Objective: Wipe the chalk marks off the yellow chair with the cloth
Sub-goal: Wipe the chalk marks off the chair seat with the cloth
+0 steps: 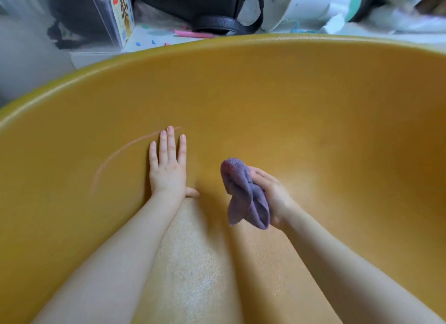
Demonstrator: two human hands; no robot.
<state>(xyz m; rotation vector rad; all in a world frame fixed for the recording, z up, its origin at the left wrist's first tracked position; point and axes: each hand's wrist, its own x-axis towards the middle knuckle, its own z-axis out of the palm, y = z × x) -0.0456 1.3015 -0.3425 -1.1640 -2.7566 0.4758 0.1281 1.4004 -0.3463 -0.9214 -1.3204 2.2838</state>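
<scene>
The yellow chair (301, 101) fills most of the view, its curved shell wrapping round me. A faint pink chalk line (120, 152) arcs across the shell on the left, running up to my left fingertips. My left hand (169, 169) lies flat on the chair, fingers straight and together, palm down. My right hand (272, 195) holds a bunched purple cloth (243, 193) just above the seat, to the right of my left hand. The cloth's rounded end points up and away from the chalk line, and a loose corner hangs down.
Behind the chair's rim lie a pink chalk stick (193, 34) and small blue chalk bits (144, 43) on a pale surface. A black bag (198, 7), a printed box (121, 12) and a white container (296, 5) stand further back.
</scene>
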